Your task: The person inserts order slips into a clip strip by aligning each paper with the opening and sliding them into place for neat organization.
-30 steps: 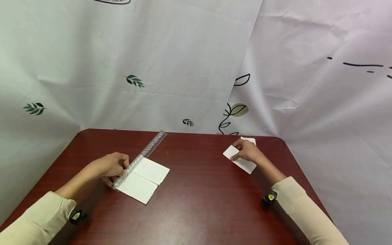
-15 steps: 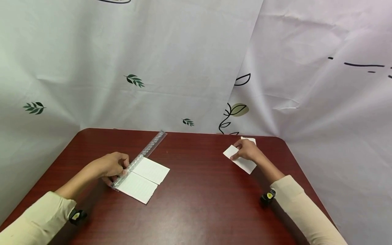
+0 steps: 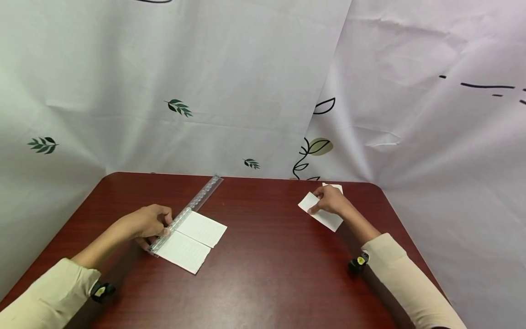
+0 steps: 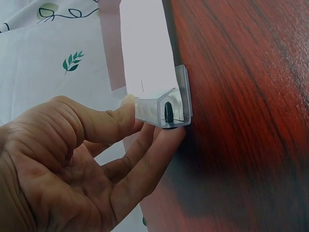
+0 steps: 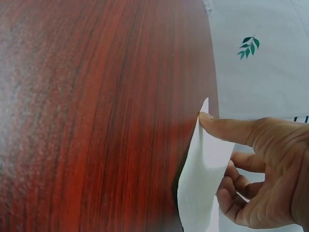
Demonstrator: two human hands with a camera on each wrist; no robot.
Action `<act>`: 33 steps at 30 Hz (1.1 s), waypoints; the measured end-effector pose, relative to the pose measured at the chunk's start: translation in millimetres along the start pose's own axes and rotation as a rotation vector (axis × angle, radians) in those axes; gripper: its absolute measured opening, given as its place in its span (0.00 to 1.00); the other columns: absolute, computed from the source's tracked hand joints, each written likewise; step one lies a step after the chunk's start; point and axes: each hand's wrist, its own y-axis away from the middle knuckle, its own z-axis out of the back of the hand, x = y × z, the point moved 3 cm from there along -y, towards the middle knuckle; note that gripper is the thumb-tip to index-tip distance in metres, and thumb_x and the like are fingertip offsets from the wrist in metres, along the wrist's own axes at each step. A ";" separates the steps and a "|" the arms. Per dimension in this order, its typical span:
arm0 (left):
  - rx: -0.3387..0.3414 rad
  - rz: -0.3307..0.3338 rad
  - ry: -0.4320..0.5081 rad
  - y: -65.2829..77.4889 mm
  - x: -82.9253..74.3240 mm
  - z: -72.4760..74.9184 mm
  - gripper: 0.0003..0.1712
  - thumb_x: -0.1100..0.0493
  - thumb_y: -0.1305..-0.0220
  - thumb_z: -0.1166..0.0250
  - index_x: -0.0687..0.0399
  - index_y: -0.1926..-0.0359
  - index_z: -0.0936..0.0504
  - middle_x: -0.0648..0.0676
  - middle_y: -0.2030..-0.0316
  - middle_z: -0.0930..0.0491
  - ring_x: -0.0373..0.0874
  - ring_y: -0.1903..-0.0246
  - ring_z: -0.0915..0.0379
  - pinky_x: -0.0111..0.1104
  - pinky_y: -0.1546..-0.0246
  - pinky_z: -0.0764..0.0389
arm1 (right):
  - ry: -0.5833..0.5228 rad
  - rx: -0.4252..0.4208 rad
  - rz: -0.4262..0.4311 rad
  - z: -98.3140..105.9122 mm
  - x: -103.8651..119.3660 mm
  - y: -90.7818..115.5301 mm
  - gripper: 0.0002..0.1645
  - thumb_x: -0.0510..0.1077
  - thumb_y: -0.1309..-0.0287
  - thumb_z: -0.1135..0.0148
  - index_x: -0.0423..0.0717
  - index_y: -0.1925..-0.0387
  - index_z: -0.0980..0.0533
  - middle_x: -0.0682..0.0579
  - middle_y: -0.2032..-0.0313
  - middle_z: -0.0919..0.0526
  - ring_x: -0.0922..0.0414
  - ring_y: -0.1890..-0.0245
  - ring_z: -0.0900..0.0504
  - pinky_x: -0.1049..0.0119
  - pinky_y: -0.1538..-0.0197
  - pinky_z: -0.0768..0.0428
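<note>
My left hand pinches the near end of a long clear plastic strip lying diagonally on the left of the table. The left wrist view shows a folded, channel-like end of the strip with a small dark piece in it. Two white paper cards lie side by side against the strip, their left edges meeting it. At the far right, my right hand pinches a white paper card between thumb and fingers. In the right wrist view this card looks slightly bent. Another white piece shows behind that hand.
A dark red wood-grain table lies under everything. Behind it and at both sides hang white cloth sheets with leaf prints, close to the table's back edge.
</note>
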 end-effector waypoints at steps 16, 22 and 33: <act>-0.007 0.003 0.009 4.5 2.9 -1.8 0.05 0.67 0.22 0.33 0.58 0.51 0.22 0.62 0.60 0.20 0.54 0.68 0.20 0.41 0.74 0.12 | 0.006 0.040 0.099 -0.9 0.5 -3.6 0.31 0.55 0.62 0.05 0.48 0.57 0.11 0.50 0.65 0.10 0.52 0.68 0.15 0.61 0.67 0.18; -0.009 0.000 0.006 3.2 2.0 -1.1 0.05 0.67 0.24 0.34 0.57 0.52 0.21 0.61 0.62 0.21 0.53 0.69 0.21 0.41 0.74 0.12 | -0.005 0.033 0.155 9.2 17.2 12.2 0.25 0.47 0.55 0.09 0.43 0.56 0.12 0.46 0.65 0.10 0.50 0.68 0.16 0.59 0.66 0.18; -0.004 -0.008 0.016 1.1 3.7 -0.5 0.05 0.67 0.23 0.34 0.57 0.51 0.20 0.61 0.62 0.20 0.53 0.69 0.21 0.41 0.74 0.13 | 0.034 0.043 0.154 24.3 66.0 43.5 0.07 0.37 0.38 0.20 0.40 0.60 0.09 0.49 0.67 0.10 0.57 0.67 0.22 0.66 0.62 0.25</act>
